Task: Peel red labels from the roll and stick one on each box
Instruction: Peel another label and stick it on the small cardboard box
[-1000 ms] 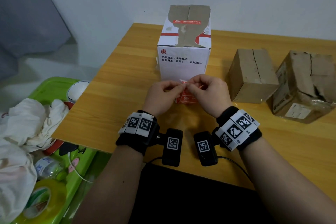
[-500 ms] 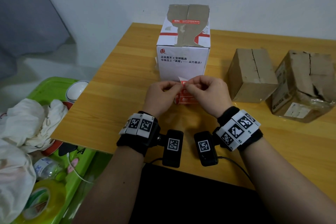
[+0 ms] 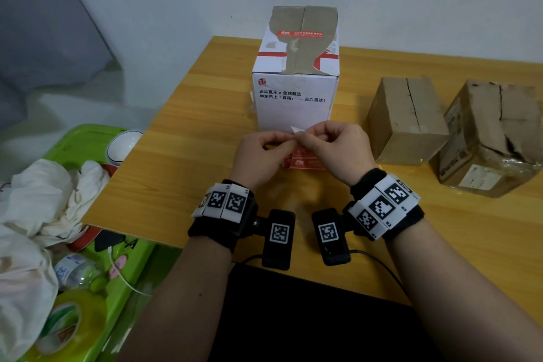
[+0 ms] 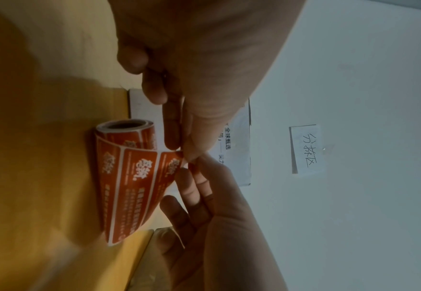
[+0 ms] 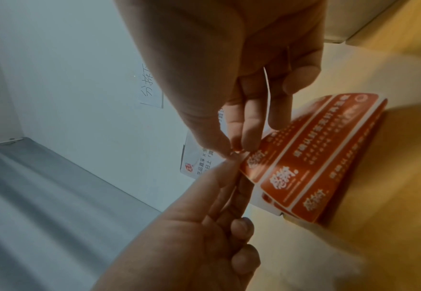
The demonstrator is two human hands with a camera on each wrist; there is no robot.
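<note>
The red label roll lies on the table in front of the white box, its strip unrolled upward. My left hand and right hand meet above it, and both pinch the strip's free end between thumb and forefinger. A white paper tab sticks up at the pinch, and a white edge runs between my right fingers. The white box carries a red label on top. Two brown boxes stand to the right, no red on their visible faces.
The wooden table ends at the left, where a green tray sits lower with cloths, a white bowl and a tape roll. The wall behind the boxes carries a handwritten paper note.
A white tab has come up between my fingertips at the strip's end. Both hands stay in nearly the same spot above the roll.
</note>
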